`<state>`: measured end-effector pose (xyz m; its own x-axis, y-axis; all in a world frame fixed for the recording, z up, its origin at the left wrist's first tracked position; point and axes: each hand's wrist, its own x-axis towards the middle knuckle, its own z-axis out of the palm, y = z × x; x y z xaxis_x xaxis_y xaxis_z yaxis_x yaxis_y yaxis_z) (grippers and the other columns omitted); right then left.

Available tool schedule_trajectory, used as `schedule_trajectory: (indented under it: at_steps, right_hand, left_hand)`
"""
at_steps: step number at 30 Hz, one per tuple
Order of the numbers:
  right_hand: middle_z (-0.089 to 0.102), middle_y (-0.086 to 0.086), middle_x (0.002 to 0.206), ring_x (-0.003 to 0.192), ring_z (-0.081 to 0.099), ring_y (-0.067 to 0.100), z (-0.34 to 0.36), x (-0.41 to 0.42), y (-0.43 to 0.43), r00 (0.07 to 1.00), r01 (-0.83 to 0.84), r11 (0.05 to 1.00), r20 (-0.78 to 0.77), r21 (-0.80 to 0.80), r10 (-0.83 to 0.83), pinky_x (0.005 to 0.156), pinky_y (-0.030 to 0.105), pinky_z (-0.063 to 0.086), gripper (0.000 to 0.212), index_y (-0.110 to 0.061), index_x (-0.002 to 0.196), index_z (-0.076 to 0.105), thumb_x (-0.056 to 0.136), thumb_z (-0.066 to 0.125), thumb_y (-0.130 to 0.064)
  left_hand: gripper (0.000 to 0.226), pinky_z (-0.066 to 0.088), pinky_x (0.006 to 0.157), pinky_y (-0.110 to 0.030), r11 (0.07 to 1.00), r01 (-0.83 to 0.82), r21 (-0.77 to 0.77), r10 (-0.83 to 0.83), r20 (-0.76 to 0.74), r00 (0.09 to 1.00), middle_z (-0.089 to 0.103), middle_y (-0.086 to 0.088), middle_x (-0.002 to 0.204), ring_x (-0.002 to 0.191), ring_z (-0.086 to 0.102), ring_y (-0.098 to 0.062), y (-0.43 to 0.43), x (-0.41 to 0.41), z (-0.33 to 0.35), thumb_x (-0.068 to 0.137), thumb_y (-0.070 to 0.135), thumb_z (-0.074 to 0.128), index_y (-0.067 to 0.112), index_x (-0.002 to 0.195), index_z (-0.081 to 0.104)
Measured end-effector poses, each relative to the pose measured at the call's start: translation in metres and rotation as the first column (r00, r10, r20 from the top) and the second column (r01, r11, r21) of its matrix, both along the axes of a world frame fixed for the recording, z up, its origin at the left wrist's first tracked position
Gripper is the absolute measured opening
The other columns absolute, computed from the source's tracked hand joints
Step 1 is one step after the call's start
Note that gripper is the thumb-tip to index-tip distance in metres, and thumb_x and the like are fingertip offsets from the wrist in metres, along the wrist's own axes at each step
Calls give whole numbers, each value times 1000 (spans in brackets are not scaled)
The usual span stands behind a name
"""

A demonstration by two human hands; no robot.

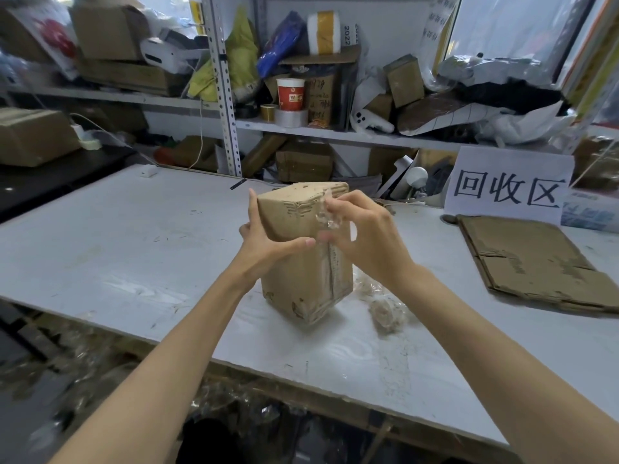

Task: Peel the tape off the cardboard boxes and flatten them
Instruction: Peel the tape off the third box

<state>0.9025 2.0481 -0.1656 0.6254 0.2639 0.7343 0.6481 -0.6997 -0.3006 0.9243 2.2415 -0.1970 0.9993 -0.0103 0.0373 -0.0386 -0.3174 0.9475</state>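
Left hand [264,244] clasps the cardboard box [298,283]; right hand [366,237] pinches clear tape [324,217] between its fingers [348,199]. Skewed pulling may tear it.

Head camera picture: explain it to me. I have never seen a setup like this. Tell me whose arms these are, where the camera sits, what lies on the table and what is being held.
There is no machine here. A person wears one wide-angle camera on the head, looking forward and down, so the two bare arms reaching in from the bottom are that person's own.

The left hand grips a cardboard box, which is tilted over the white table, thumb across its front. The right hand pinches a strip of clear tape near the box's top edge; more tape runs down the box's front.

On the table, right of the box, lies a crumpled wad of tape. Further right is a piece of flattened cardboard, and behind it stands a paper sign. Cluttered shelves fill the background.
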Motion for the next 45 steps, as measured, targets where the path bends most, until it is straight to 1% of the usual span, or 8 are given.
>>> schedule_trajectory:
  at_steps: [4, 9, 12, 15, 20, 30, 36, 45]
  right_hand:
    - [62, 2, 94, 74, 56, 12, 2, 7, -7, 1000, -22, 1000, -18, 6, 22, 71, 29, 55, 25, -1, 96, 68, 73, 79, -5]
    - [63, -2, 71, 63, 56, 12, 15, 8, -9, 906, -144, 988, -409, -56, 109, 59, 28, 46, 7, -6, 75, 72, 78, 71, 1]
    - [65, -4, 66, 59, 62, 8, 24, 6, -11, 822, -93, 983, -545, 159, 166, 55, 29, 51, 23, -12, 79, 63, 67, 83, -8]
    - [65, -1, 68, 59, 60, 8, 28, 7, -17, 921, 129, 972, -387, 195, -44, 52, 24, 50, 48, -10, 85, 59, 51, 92, -15]
    - [69, -2, 72, 64, 63, 11, 12, 3, -6, 991, -24, 996, -127, 84, 35, 64, 34, 55, 12, -10, 75, 72, 72, 74, 2]
    - [62, 3, 101, 87, 60, 17, 3, 0, -9, 972, -163, 983, -184, -87, 145, 76, 34, 55, 41, -8, 102, 72, 68, 84, -28]
    - [58, 8, 92, 82, 54, 23, -12, 2, -4, 990, 95, 991, 116, -97, -83, 61, 34, 53, 20, -5, 80, 67, 73, 81, -18]
    - [61, 1, 83, 73, 54, 16, 6, 5, -17, 921, -157, 965, -385, -209, 66, 62, 26, 42, 17, -7, 77, 69, 85, 59, 4]
  left_hand:
    - [139, 34, 111, -45, 997, -74, -3, 74, 84, 994, 20, -7, 153, 139, 28, -23, -10, -6, -7, 48, 63, 81, 48, 152, -11]
    - [136, 43, 109, -47, 986, -88, -140, 102, 101, 990, 39, 2, 148, 132, 44, -16, -3, -3, -7, 43, 74, 80, 43, 155, 9]
    - [134, 45, 107, -45, 999, -3, -37, 6, 86, 996, 44, 1, 148, 131, 47, -21, 0, -1, 2, 43, 75, 79, 41, 155, 15]
    - [129, 43, 106, -39, 998, 55, 15, -56, 79, 995, 39, 2, 151, 133, 44, -21, -1, 2, 5, 47, 69, 77, 41, 156, 13]
    - [133, 43, 108, -47, 1000, -8, -4, 8, 18, 1000, 38, -1, 150, 131, 46, -24, -4, 2, 3, 41, 84, 72, 45, 154, 14]
    - [136, 35, 112, -50, 998, 20, 61, -17, -59, 998, 24, -5, 148, 134, 35, -29, 1, -5, -4, 45, 65, 76, 50, 151, -8]
    - [135, 35, 113, -51, 993, 43, 112, -37, -49, 998, 22, -4, 153, 137, 35, -29, -1, -6, -2, 46, 71, 77, 51, 151, -5]
    - [137, 40, 109, -53, 999, 15, 45, -15, -17, 1000, 28, 2, 153, 133, 40, -24, 0, -5, -5, 38, 80, 77, 49, 152, 8]
